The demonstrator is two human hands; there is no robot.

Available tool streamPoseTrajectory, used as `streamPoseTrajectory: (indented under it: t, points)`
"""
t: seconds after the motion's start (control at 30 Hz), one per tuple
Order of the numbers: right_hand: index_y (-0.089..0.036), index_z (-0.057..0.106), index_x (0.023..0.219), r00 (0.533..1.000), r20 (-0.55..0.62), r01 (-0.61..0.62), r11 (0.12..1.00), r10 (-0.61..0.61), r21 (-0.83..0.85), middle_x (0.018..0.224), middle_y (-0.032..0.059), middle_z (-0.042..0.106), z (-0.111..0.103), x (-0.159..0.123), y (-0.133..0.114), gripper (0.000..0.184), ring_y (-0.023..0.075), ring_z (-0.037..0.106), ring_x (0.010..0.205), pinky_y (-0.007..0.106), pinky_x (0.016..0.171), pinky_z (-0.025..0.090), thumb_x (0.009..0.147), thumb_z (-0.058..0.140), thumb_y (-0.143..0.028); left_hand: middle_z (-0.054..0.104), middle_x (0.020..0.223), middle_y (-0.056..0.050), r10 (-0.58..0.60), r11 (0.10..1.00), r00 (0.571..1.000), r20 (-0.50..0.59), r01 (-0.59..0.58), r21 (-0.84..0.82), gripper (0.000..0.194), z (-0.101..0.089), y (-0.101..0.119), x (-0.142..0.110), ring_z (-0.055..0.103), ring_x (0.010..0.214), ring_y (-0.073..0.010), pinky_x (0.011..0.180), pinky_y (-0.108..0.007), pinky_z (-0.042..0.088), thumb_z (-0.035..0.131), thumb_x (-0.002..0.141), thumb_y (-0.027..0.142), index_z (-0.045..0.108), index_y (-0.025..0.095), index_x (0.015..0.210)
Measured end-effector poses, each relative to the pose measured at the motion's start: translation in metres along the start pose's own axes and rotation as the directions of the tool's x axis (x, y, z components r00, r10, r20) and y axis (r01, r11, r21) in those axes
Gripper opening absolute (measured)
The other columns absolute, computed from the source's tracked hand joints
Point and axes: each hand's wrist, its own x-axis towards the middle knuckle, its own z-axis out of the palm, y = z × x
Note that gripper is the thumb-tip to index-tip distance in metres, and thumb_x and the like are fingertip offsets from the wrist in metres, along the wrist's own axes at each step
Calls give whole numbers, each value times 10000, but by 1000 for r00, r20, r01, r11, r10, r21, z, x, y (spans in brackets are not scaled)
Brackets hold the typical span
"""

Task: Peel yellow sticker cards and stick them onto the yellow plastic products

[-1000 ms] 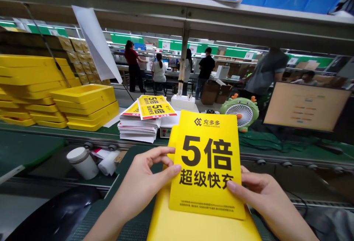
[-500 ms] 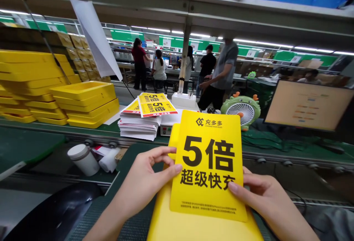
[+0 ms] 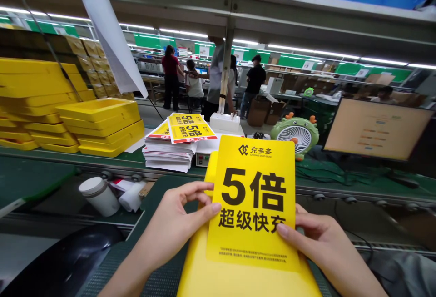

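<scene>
A yellow label (image 3: 254, 247) with large black characters is held up in front of me, tilted slightly. Its left edge is pinched between the thumb and fingers of my left hand (image 3: 185, 213). On the lower right edge, the thumb of my right hand (image 3: 315, 238) lies on the front with the fingers behind. Under and behind the label is a smooth yellow plastic casing (image 3: 238, 283), its lower part toward me. Whether the label's lower edge touches the casing, I cannot tell. A green mat (image 3: 166, 260) lies beneath the casing.
Stacked label sheets (image 3: 170, 158) sit beyond my left hand, beside piled yellow plastic shells (image 3: 105, 126). A green fan (image 3: 296, 136) and a monitor (image 3: 378, 129) stand to the right. A white jar (image 3: 98, 195) is at left. Several people are in the background.
Both hands keep their grip on the label; its lower edge looks closer to the casing. The view has shifted slightly. In the background, a person in grey has moved left.
</scene>
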Motion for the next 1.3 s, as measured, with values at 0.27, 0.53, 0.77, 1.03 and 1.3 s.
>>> streamPoseTrajectory:
  t: [0.27, 0.53, 0.77, 1.03, 1.3]
  points:
    - [-328, 747, 982, 1000, 14, 1, 1000, -1, -4, 1107, 62, 622, 0, 1, 3, 248, 264, 582, 1035, 349, 875, 565, 772, 727, -457, 628, 790, -17, -3, 1000, 1000, -8, 3, 25, 321, -1, -1, -1, 612, 887, -214, 893, -341, 486, 727, 734, 458, 683, 200, 920]
    - [-360, 751, 948, 978, -196, 64, 997, -69, -31, 1144, 24, 664, 2, -13, -26, 257, 282, 577, 1092, 309, 879, 565, 710, 785, -451, 659, 846, 12, 137, 990, 986, -98, -134, 41, 346, -3, 23, -4, 611, 895, -187, 980, -352, 441, 749, 744, 437, 664, 270, 1034]
    - [-333, 750, 973, 998, -59, 2, 1000, -1, 19, 1149, 48, 645, 2, -10, -18, 261, 272, 604, 1034, 302, 845, 588, 740, 761, -449, 627, 817, 9, 86, 992, 995, -52, -80, 101, 276, -3, 19, -7, 610, 879, -197, 934, -348, 471, 733, 746, 435, 691, 263, 957]
    - [-331, 749, 975, 999, 35, -31, 999, 29, 37, 1132, 66, 628, 1, -3, -6, 236, 284, 598, 1047, 349, 880, 568, 777, 723, -456, 618, 819, 1, 25, 996, 999, -28, -22, 86, 295, -2, 8, -6, 611, 871, -199, 953, -351, 459, 726, 744, 443, 685, 230, 943]
    - [-309, 760, 946, 999, 9, -40, 996, 40, 82, 1135, 68, 634, 4, -4, -9, 231, 259, 605, 1028, 278, 831, 580, 755, 747, -438, 616, 826, -4, -17, 997, 1000, -10, 18, 70, 338, 0, 9, -3, 605, 879, -202, 923, -345, 462, 719, 746, 440, 667, 208, 985]
